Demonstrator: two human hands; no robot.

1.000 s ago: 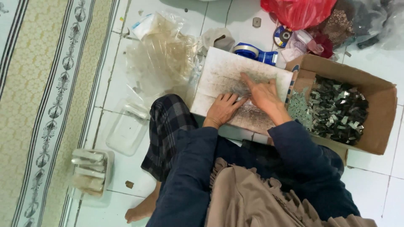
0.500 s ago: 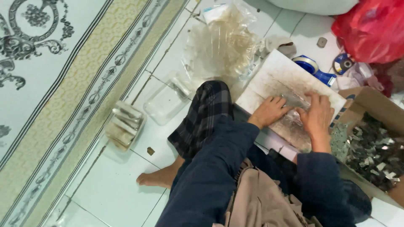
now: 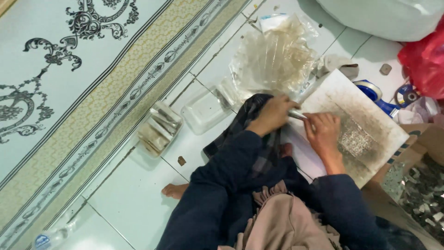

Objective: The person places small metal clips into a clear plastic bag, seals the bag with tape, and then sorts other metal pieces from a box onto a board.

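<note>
Seated on pale glossy floor tiles, a person is shown with the left hand point(image 3: 273, 115) and right hand point(image 3: 323, 132) brought close together, both pinched on a small silvery stack point(image 3: 298, 114) held at the near-left edge of a flat, grey-speckled white board point(image 3: 370, 111). Finished silvery bundles point(image 3: 159, 128) are seen in a clear tray at the left, beside a clear plastic box point(image 3: 206, 110) and crinkled clear bags point(image 3: 275, 58). Much work is judged to remain, since the cardboard box point(image 3: 421, 194) at the near right is heaped with loose shiny pieces.

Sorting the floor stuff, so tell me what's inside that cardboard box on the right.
The cardboard box holds a heap of small silvery pieces, loosely piled. Only its near part shows; the rest runs past the frame edge, and whatever lies beneath the heap is covered.
</note>
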